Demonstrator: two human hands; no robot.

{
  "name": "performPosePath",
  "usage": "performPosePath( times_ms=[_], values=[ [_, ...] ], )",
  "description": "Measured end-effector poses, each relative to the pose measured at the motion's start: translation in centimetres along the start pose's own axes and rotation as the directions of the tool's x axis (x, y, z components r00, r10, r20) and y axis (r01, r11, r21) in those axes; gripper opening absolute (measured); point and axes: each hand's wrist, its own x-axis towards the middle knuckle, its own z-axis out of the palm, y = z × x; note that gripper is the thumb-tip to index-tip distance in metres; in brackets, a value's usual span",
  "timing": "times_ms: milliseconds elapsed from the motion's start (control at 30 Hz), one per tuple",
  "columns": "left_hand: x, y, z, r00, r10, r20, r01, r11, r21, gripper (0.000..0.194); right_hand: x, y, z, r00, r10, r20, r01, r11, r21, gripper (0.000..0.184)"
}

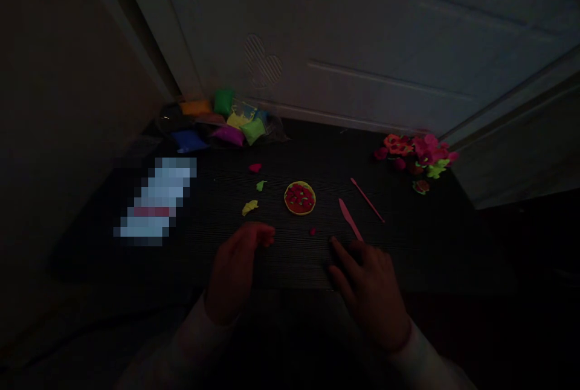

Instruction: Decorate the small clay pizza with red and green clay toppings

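My left hand [235, 266] rests on the dark table's near side, its fingers loosely bent toward the right and nothing visible in them. My right hand [369, 284] lies palm down, index finger and thumb apart. Its knuckles meet the handle end of a pink plastic knife [348, 218]; whether they touch is unclear. Between and beyond the hands sits a small round clay disc [299, 198] with a yellow rim and red and green bits on top. A tiny red clay ball [312, 231] lies just in front of it. A thin pink modelling stick [367, 200] lies right of the knife.
Yellow [249, 207], green [261, 186] and red clay scraps [255, 168] lie left of the disc. Coloured clay packets [226, 127] line the back left. Clay flowers [421, 151] stand back right. A blurred-out bright rectangle [158, 197] is at left. A white panel [317, 34] rises behind.
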Motion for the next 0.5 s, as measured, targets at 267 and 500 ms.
performPosePath(
  times_ms=[267,500],
  values=[
    [0.01,-0.08,0.06,1.0,0.008,0.007,-0.008,1.0,0.004,0.026,0.25,0.1,-0.01,1.0,0.011,0.01,-0.011,1.0,-0.003,0.039],
    [-0.06,0.39,0.13,1.0,-0.024,-0.004,0.024,1.0,0.004,0.027,0.29,-0.05,0.11,1.0,0.008,0.001,-0.008,1.0,0.018,0.039]
  ],
)
